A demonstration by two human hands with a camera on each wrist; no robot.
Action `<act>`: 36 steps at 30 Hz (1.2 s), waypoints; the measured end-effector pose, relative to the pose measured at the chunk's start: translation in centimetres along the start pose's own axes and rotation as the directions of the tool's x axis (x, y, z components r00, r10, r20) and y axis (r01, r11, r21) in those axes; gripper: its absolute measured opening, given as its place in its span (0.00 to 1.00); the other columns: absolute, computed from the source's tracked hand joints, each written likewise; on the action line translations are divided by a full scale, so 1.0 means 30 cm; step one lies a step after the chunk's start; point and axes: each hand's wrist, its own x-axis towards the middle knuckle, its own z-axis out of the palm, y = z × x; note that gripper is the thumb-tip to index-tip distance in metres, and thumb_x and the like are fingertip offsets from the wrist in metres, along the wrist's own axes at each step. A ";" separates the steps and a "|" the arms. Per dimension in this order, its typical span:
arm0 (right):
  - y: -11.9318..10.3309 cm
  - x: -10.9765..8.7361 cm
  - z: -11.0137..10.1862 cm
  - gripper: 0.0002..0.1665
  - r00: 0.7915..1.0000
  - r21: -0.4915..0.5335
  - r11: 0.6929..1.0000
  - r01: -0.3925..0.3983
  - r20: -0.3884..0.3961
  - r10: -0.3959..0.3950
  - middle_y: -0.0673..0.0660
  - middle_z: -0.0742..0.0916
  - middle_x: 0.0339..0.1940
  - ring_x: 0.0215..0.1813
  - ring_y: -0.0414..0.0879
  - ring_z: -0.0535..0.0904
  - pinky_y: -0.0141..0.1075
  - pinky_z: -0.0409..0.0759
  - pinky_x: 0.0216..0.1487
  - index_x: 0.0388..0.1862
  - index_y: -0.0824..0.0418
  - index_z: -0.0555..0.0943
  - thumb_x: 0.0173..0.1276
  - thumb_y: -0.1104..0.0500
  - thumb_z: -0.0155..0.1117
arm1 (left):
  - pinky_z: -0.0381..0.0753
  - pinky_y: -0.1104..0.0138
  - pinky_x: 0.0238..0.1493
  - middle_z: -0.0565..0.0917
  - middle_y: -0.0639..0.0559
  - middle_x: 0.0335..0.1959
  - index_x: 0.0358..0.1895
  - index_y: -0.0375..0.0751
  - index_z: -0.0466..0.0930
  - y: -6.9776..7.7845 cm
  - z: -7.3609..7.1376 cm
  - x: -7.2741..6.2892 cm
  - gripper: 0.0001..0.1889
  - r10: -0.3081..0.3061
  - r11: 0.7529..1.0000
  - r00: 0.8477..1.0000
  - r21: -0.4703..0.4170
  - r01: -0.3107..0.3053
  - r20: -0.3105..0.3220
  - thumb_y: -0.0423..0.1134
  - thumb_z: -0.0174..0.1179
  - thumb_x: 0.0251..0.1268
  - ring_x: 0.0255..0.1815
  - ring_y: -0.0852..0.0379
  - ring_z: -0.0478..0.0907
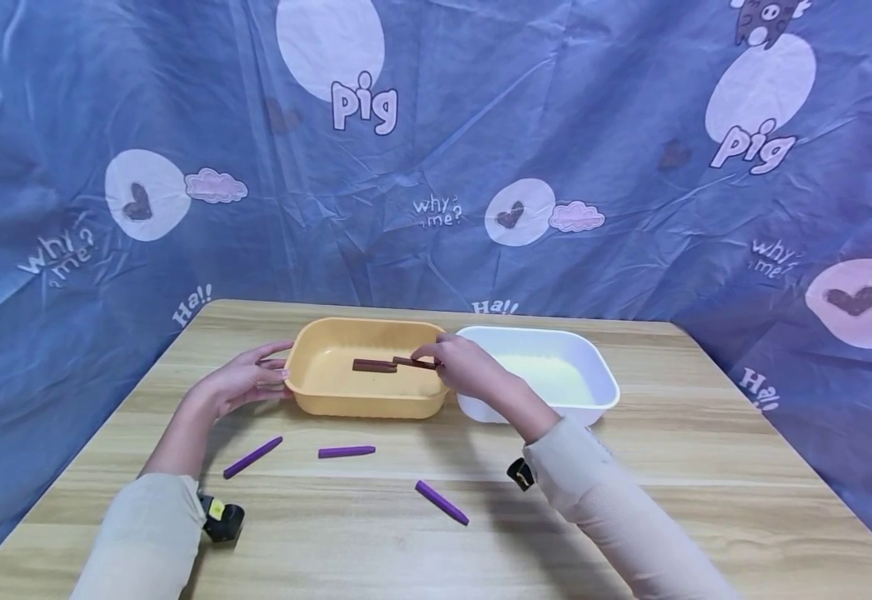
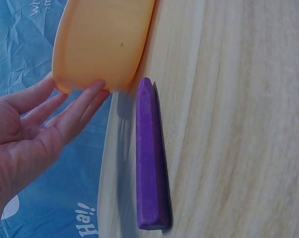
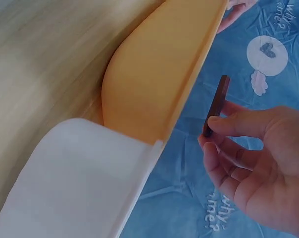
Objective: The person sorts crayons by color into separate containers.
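Note:
My right hand (image 1: 468, 364) pinches a brown crayon (image 3: 218, 104) between thumb and fingers, over the right end of the yellow plastic bin (image 1: 368, 406). On the bin's floor, brown crayon pieces (image 1: 374, 365) lie side by side, close to the tip of the held one in the head view. My left hand (image 1: 244, 382) touches the bin's left end with its fingers fairly straight, as the left wrist view (image 2: 50, 119) also shows. Nearest to that hand on the table is a purple crayon (image 2: 152, 158).
A white plastic bin (image 1: 597, 398) stands right beside the yellow one. Two more purple crayons, one in the middle (image 1: 347, 452) and one further right (image 1: 442, 502), lie on the wooden table (image 1: 346, 550) in front. A blue printed cloth (image 1: 436, 150) hangs behind.

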 end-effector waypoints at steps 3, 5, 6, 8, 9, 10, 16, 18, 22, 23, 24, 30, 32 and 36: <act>-0.006 0.029 0.019 0.25 1.000 0.016 1.000 -0.021 0.017 0.021 0.56 0.77 0.28 0.26 0.45 0.71 0.33 0.70 0.24 0.46 0.59 0.83 0.53 0.77 0.54 | 0.70 0.54 0.54 0.45 0.25 0.67 0.72 0.33 0.37 -0.002 -0.004 -0.002 0.35 0.001 1.000 1.000 -0.005 -0.001 0.000 0.23 0.45 0.66 0.57 0.38 0.68; -0.012 0.048 0.034 0.26 0.999 0.025 0.999 -0.027 0.028 0.027 0.56 0.77 0.29 0.27 0.45 0.71 0.33 0.69 0.24 0.46 0.58 0.83 0.53 0.78 0.53 | 0.70 0.54 0.55 0.45 0.25 0.67 0.72 0.33 0.37 -0.003 -0.005 -0.004 0.35 0.001 1.000 1.000 -0.008 -0.001 -0.001 0.23 0.45 0.66 0.57 0.38 0.67; -0.014 0.059 0.042 0.26 0.999 0.023 0.999 -0.030 0.035 0.030 0.55 0.78 0.30 0.28 0.45 0.71 0.33 0.69 0.25 0.46 0.58 0.83 0.53 0.77 0.53 | 0.70 0.54 0.55 0.45 0.25 0.67 0.72 0.33 0.36 -0.003 -0.006 -0.005 0.35 0.004 1.000 1.000 -0.006 -0.004 0.000 0.24 0.45 0.66 0.57 0.38 0.67; -0.020 0.079 0.057 0.26 0.999 0.014 1.000 -0.028 0.044 0.027 0.55 0.79 0.30 0.29 0.45 0.72 0.34 0.70 0.27 0.47 0.57 0.83 0.53 0.77 0.53 | 0.70 0.54 0.55 0.45 0.24 0.67 0.71 0.33 0.36 -0.003 -0.005 -0.007 0.36 0.005 1.000 1.000 -0.003 -0.005 0.002 0.24 0.46 0.66 0.57 0.37 0.67; -0.024 0.088 0.063 0.26 0.999 0.009 1.000 -0.024 0.049 0.024 0.56 0.80 0.31 0.30 0.46 0.73 0.34 0.71 0.28 0.47 0.57 0.83 0.53 0.77 0.54 | 0.70 0.54 0.55 0.45 0.25 0.67 0.71 0.33 0.37 -0.003 -0.004 -0.008 0.36 0.004 1.000 1.000 -0.003 -0.004 0.000 0.24 0.46 0.66 0.57 0.37 0.67; -0.028 0.097 0.067 0.26 0.998 0.009 1.000 -0.023 0.052 0.023 0.56 0.80 0.31 0.31 0.46 0.74 0.34 0.71 0.28 0.46 0.57 0.83 0.52 0.77 0.54 | 0.70 0.54 0.55 0.46 0.25 0.67 0.72 0.33 0.37 -0.004 -0.004 -0.009 0.36 0.001 1.000 1.000 -0.004 -0.001 -0.003 0.24 0.46 0.66 0.57 0.37 0.67; -0.056 0.151 0.082 0.27 0.995 -0.010 0.998 -0.056 0.082 0.057 0.55 0.80 0.33 0.32 0.47 0.76 0.36 0.73 0.28 0.47 0.55 0.83 0.53 0.76 0.54 | 0.69 0.53 0.55 0.45 0.25 0.67 0.72 0.33 0.36 -0.004 -0.003 -0.011 0.36 0.003 1.000 1.000 0.001 -0.003 0.004 0.25 0.46 0.66 0.58 0.36 0.66; -0.064 0.170 0.088 0.25 0.992 -0.024 0.997 -0.075 0.101 0.077 0.55 0.80 0.34 0.33 0.47 0.76 0.36 0.74 0.30 0.48 0.54 0.83 0.54 0.74 0.56 | 0.69 0.53 0.56 0.45 0.25 0.67 0.72 0.33 0.36 -0.004 -0.005 -0.010 0.35 0.003 1.000 1.000 -0.003 -0.003 0.002 0.24 0.46 0.66 0.58 0.36 0.66; -0.074 0.204 0.109 0.22 0.984 -0.054 0.993 -0.101 0.139 0.108 0.55 0.81 0.37 0.37 0.47 0.77 0.37 0.75 0.38 0.49 0.53 0.82 0.56 0.70 0.60 | 0.68 0.53 0.56 0.45 0.24 0.67 0.72 0.33 0.36 -0.002 -0.007 -0.011 0.36 0.008 1.000 1.000 -0.003 -0.008 0.003 0.25 0.46 0.67 0.57 0.36 0.67; -0.075 0.210 0.116 0.22 0.983 -0.056 0.993 -0.106 0.145 0.113 0.55 0.82 0.38 0.39 0.47 0.77 0.37 0.75 0.39 0.49 0.53 0.82 0.56 0.70 0.61 | 0.68 0.52 0.56 0.45 0.24 0.67 0.72 0.33 0.36 -0.001 -0.007 -0.011 0.36 0.008 1.000 1.000 -0.005 -0.008 0.003 0.25 0.46 0.66 0.57 0.37 0.67; -0.076 0.216 0.122 0.22 0.982 -0.060 0.992 -0.112 0.149 0.119 0.55 0.82 0.39 0.40 0.47 0.77 0.37 0.75 0.41 0.49 0.53 0.82 0.56 0.70 0.61 | 0.67 0.52 0.56 0.45 0.24 0.67 0.72 0.33 0.36 0.000 -0.006 -0.011 0.36 0.012 1.000 1.000 -0.006 -0.012 0.006 0.24 0.46 0.67 0.57 0.37 0.67; -0.068 0.238 0.157 0.18 0.974 -0.056 0.989 -0.137 0.173 0.145 0.55 0.83 0.43 0.46 0.49 0.77 0.38 0.75 0.46 0.48 0.54 0.83 0.58 0.66 0.64 | 0.66 0.51 0.57 0.45 0.24 0.67 0.71 0.32 0.35 0.006 0.002 -0.013 0.36 0.018 1.000 1.000 -0.010 -0.018 0.015 0.24 0.45 0.66 0.57 0.37 0.67; -0.064 0.240 0.167 0.16 0.972 -0.049 0.989 -0.140 0.181 0.147 0.55 0.83 0.44 0.47 0.49 0.77 0.39 0.74 0.48 0.47 0.55 0.83 0.58 0.63 0.65 | 0.66 0.51 0.57 0.45 0.24 0.67 0.71 0.32 0.35 0.006 0.002 -0.012 0.36 0.021 1.000 1.000 -0.009 -0.020 0.017 0.24 0.45 0.66 0.57 0.37 0.67; -0.060 0.240 0.181 0.15 0.967 -0.040 0.987 -0.155 0.200 0.159 0.55 0.83 0.44 0.48 0.49 0.76 0.38 0.73 0.49 0.47 0.56 0.83 0.59 0.62 0.65 | 0.66 0.51 0.57 0.46 0.24 0.67 0.71 0.32 0.35 0.004 0.003 -0.011 0.36 0.025 1.000 1.000 -0.012 -0.025 0.019 0.23 0.45 0.66 0.57 0.36 0.66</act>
